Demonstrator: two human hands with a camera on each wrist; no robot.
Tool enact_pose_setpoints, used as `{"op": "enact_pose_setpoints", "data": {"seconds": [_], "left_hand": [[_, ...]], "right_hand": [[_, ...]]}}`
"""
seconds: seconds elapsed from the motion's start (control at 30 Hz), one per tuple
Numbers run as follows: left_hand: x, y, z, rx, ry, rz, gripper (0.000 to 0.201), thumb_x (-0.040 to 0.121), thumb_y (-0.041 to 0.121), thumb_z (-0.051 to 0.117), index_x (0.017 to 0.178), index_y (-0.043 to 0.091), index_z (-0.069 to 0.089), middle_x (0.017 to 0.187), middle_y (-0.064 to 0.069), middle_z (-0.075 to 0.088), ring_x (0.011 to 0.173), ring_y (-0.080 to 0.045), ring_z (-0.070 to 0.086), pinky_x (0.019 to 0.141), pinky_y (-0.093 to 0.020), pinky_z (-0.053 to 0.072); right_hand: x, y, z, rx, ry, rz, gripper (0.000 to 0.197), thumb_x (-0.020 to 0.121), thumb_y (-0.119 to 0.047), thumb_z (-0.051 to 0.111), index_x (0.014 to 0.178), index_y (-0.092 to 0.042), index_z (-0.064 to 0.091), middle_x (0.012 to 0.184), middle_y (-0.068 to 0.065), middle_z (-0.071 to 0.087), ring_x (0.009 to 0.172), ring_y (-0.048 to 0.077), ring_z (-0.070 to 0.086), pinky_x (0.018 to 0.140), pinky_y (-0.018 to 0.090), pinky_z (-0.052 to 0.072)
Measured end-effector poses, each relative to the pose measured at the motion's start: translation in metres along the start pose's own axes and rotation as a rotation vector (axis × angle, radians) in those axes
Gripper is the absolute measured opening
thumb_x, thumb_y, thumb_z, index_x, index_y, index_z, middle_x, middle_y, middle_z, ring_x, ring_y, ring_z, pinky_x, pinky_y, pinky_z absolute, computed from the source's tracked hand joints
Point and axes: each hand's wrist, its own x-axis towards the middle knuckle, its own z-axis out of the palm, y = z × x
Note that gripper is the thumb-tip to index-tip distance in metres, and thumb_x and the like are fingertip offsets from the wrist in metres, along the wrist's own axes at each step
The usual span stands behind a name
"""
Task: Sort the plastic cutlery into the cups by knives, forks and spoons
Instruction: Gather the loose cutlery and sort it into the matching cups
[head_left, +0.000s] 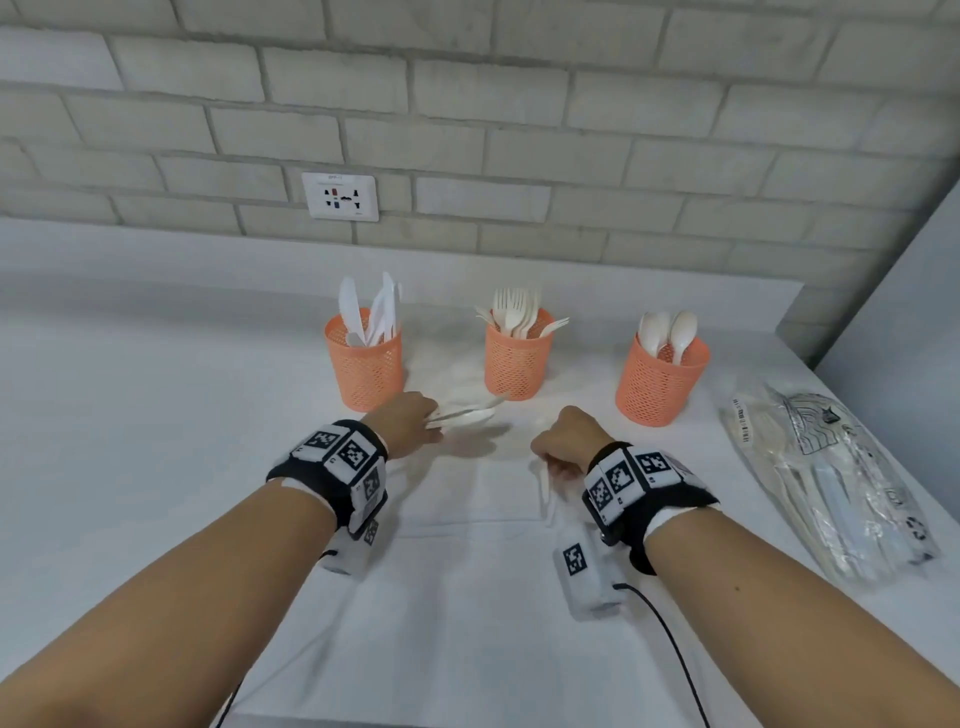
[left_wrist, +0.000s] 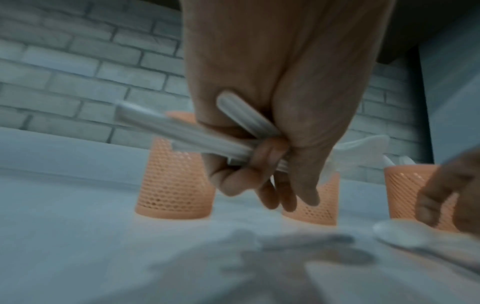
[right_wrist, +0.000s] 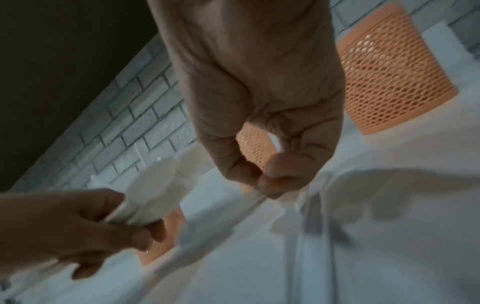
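Three orange mesh cups stand in a row at the back: the knife cup, the fork cup and the spoon cup. Just in front of the knife cup, my left hand grips a bundle of white cutlery with its fingers curled round the handles; spoon bowls stick out to the right. In front of the gap between the fork and spoon cups, my right hand pinches one white utensil between thumb and fingertips. That utensil's blurred spoon-like bowl shows in the left wrist view.
A clear plastic bag of wrapped cutlery lies at the table's right edge. The white cloth-covered table meets a brick wall with a socket. A grey panel stands at the right. Cables hang from both wrists.
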Motion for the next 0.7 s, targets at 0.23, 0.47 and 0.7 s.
{"op": "enact_pose_setpoints", "data": {"seconds": [0.23,0.47,0.7], "left_hand": [[0.023,0.020,0.016,0.109,-0.107,0.098,0.049,0.087,0.036,0.060,0.123,0.005,0.049,0.125,-0.014,0.049,0.112,-0.029,0.051,0.093,-0.034,0.039],[-0.009,0.009,0.011,0.090,-0.259,0.185,0.068,0.064,0.057,0.074,0.113,0.013,0.056,0.112,-0.002,0.045,0.098,-0.020,0.050,0.081,-0.028,0.041],[-0.033,0.008,0.030,0.200,-0.216,0.197,0.063,0.069,0.046,0.074,0.115,0.009,0.052,0.118,-0.006,0.045,0.101,-0.025,0.052,0.082,-0.033,0.044]], "right_hand": [[0.003,0.021,-0.016,-0.008,0.038,0.047,0.016,0.090,-0.001,0.040,0.075,0.001,0.047,0.074,0.016,0.057,0.064,0.028,0.054,0.052,0.027,0.039],[-0.001,0.025,-0.006,-0.299,0.024,-0.056,0.041,0.088,-0.023,0.058,0.119,0.003,0.050,0.118,0.015,0.059,0.103,0.028,0.057,0.074,0.026,0.040],[-0.002,0.017,-0.012,-0.393,-0.017,-0.061,0.029,0.094,-0.018,0.047,0.114,0.003,0.051,0.105,0.016,0.053,0.088,0.023,0.045,0.073,0.028,0.035]]}}
